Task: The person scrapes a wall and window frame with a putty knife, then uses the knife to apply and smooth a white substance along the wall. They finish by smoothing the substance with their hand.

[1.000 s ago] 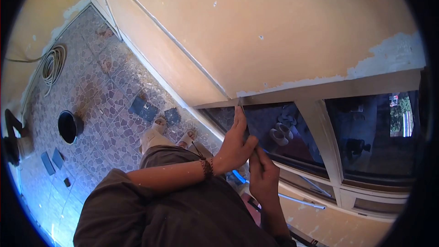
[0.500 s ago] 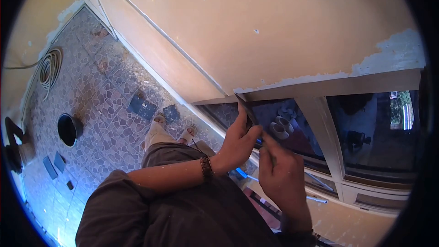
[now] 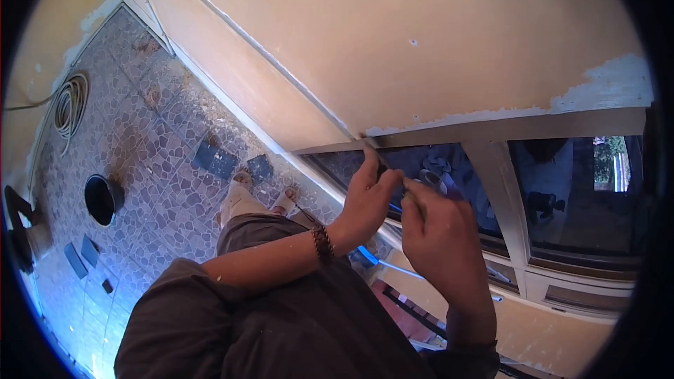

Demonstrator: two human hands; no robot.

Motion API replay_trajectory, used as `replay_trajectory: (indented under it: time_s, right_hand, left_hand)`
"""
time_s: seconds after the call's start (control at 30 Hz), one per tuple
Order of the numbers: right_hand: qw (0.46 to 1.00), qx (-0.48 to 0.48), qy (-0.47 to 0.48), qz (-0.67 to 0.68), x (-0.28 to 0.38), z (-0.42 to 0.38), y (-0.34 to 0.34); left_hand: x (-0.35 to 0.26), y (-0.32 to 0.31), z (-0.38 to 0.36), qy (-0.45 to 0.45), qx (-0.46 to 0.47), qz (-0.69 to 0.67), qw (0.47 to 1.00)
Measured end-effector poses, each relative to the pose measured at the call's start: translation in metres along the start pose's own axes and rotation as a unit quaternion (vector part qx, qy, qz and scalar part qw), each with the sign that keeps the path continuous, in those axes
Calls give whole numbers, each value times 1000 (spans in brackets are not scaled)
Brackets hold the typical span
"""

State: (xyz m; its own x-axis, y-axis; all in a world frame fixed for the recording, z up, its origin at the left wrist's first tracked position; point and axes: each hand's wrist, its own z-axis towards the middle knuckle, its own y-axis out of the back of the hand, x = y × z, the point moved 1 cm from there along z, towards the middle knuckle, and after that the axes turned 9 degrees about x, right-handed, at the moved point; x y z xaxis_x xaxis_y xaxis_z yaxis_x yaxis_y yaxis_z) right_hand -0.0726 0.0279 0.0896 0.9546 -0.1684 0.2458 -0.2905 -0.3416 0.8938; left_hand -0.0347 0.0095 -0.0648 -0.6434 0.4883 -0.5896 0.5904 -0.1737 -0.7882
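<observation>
Both my hands are closed around a slim scraper [image 3: 382,167] with a dark blade, mostly hidden by my fingers. My left hand [image 3: 364,203] grips it near the front, index finger stretched along the blade toward the wall and thumb pressed over it. Behind it, my right hand [image 3: 442,235] is wrapped round the rear end, where a bit of greenish handle shows. The blade's tip is near the junction of the tan wall [image 3: 281,14] and the window frame [image 3: 435,139]; whether it touches cannot be made out.
Dark window panes [image 3: 576,231] reflect the surroundings. Down on the patterned tile floor [image 3: 161,168] are a black bucket [image 3: 103,200], a coiled hose [image 3: 70,107] and several dark flat pieces [image 3: 214,161]. Blue-white tubing [image 3: 397,267] runs below the window.
My right hand has shifted slightly right and up, while my left hand has barely moved. Both still hold the scraper. The view has turned a little.
</observation>
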Motion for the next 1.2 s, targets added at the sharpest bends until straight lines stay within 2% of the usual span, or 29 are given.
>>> replay_trajectory:
  time_s: [0.03,0.23,0.33,0.43,0.53,0.63,0.83,0.93,1.03,1.2]
  right_hand:
    - [1000,-4,-2,5,3,-4,1]
    - [999,18,-16,-21,-3,12,-19]
    - [999,-11,-33,19,10,-5,-9]
    - [998,-5,-49,36,-6,-6,-15]
    - [990,-46,19,132,-43,-22,-43]
    - [936,-19,-118,331,-49,-41,-55]
    - [938,-37,-104,328,-42,-33,-66]
    - [952,-70,-68,290,-45,-35,-72]
    - [941,-65,-93,320,-50,-35,-77]
    - [940,-68,-105,316,-52,-34,-86]
  left_hand:
    - [-1,-1,-2,-19,0,0,1000]
    - [5,21,7,50,-12,3,999]
    - [3,11,-1,-37,23,46,998]
    - [6,14,3,-3,39,61,997]
    - [21,18,-7,-78,18,316,945]
    - [7,12,-26,-27,78,342,936]
    - [7,18,-15,-62,62,325,942]
    - [9,20,-14,-82,69,373,922]
    - [3,16,-13,-49,76,326,941]
    - [12,22,-13,-101,55,432,895]
